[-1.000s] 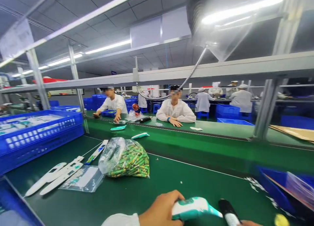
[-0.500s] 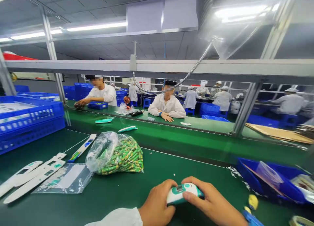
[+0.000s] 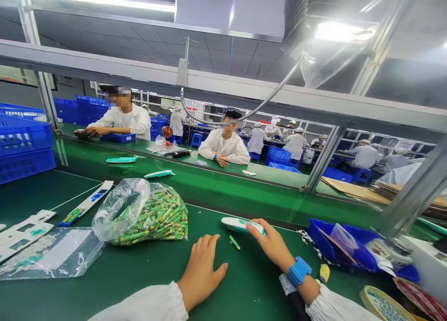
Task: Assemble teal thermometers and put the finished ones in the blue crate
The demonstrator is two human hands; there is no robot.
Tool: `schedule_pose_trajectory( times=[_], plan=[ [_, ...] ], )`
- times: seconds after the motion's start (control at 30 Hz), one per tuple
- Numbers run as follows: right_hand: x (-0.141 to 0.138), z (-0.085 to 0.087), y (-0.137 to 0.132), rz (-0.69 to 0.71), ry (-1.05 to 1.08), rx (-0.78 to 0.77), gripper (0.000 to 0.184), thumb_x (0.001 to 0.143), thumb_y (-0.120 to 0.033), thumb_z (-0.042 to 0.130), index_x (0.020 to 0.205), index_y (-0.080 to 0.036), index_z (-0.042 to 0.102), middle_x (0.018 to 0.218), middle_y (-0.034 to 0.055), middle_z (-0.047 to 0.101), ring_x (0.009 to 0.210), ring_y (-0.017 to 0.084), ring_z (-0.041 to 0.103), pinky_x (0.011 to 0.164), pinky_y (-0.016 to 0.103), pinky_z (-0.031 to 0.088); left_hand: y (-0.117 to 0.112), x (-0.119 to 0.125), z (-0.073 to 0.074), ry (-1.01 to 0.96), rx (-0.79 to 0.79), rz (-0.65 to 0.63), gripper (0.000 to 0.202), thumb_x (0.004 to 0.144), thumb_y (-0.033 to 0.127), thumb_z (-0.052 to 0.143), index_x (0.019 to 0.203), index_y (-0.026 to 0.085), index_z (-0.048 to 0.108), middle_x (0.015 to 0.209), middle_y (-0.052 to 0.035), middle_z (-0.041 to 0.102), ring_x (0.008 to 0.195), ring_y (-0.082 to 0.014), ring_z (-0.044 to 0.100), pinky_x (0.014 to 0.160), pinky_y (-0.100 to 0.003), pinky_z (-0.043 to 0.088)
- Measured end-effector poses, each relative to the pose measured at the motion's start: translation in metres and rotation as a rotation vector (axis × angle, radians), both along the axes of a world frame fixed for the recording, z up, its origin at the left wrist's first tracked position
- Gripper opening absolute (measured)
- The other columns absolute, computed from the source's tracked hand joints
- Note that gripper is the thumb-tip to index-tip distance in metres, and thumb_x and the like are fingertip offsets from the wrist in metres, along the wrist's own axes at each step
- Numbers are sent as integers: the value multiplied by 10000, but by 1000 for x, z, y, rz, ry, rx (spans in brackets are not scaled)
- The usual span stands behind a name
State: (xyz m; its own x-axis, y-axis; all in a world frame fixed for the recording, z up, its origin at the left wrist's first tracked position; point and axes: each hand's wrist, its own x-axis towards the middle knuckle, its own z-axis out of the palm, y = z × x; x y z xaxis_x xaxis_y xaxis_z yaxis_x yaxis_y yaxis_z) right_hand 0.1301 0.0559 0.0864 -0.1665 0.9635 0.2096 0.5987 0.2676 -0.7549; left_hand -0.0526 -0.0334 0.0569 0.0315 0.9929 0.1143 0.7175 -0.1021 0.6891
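Head camera: white-and-teal plastic handheld device (image 3: pixel 239 224) lying on the green counter (image 3: pixel 251 284), long axis nearly level across the view, rounded tip pointing left. Right hand (image 3: pixel 270 242) reaching in from lower right, forearm angled up-left, fingers (image 3: pixel 256 228) draped over the device's right end; pinch or mere touch impossible to tell. Left hand (image 3: pixel 204 272) empty, palm down on the counter, fingers spread, near a loose green battery (image 3: pixel 234 242).

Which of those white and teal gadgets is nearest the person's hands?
The white-and-teal thermometer touched by the right hand. The paler one and the tealer one lie well away, farther across the workbench, with no hand on them.
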Motion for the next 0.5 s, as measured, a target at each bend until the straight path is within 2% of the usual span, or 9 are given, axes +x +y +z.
schedule_pose_trajectory(
  times=[0.13,0.2,0.27,0.37,0.43,0.5],
  plan=[
    [3,5,0,-40,114,-34,417,724,-582,478,817,-209,638,692,5,617,659,186,552,577,263,405,12,1,1,42,39,-56,588,771,377,484,1288,110,396,1206,-166,467,1107,-309,406,941,-446,290],
    [6,7,-4,-55,167,-65,440,713,-600,489,836,-208,645,603,-6,580,579,172,533,511,254,390,22,4,2,59,69,-99,618,749,378,532,1298,135,387,1272,-172,418,1144,-324,374,946,-457,282],
    [11,8,-10,-67,219,-102,480,709,-622,483,881,-203,640,466,-36,478,452,150,470,421,245,339,35,10,3,70,100,-144,646,692,390,617,1271,176,426,1322,-162,381,1174,-345,340,960,-479,260],
    [21,4,-17,-71,296,-155,559,726,-656,429,968,-184,607,374,-71,353,340,133,394,346,235,286,57,21,3,68,115,-175,498,650,421,678,1076,185,572,1211,-154,497,1127,-346,388,947,-492,273],
    [32,-2,-16,-96,358,-187,569,717,-670,435,987,-194,593,417,-45,452,364,143,472,356,236,353,70,28,1,46,96,-148,328,710,374,648,956,161,605,1077,-142,569,1077,-311,446,919,-475,316],
    [42,-8,-11,-170,459,-175,529,657,-685,497,890,-227,619,627,31,635,538,185,615,432,250,465,80,34,-2,3,66,-99,232,784,325,591,937,150,594,1026,-88,588,1018,-252,503,899,-466,352]
  ],
)
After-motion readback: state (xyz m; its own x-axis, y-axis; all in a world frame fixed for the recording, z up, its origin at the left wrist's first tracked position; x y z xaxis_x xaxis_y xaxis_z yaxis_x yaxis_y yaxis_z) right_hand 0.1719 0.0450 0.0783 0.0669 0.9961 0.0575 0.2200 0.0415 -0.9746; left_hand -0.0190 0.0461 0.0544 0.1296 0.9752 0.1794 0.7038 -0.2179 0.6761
